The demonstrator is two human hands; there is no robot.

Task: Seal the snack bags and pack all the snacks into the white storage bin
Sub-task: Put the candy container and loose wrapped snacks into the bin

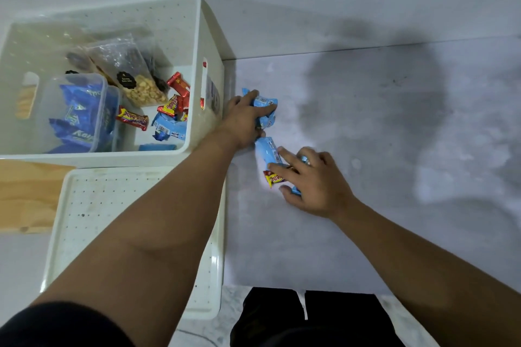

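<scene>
Snack packets (265,110) gripped under left hand (244,118).

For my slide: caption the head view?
Both hands gather light-blue snack packets beside the white storage bin.

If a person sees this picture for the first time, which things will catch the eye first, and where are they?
First, the two hands at the centre: the left hand grips light blue packets on the grey surface just right of the white bin, while the right hand holds more packets nearer the person. Next, the bin at upper left, already holding red bars, a nut bag and a clear box of dark blue packs.
</scene>
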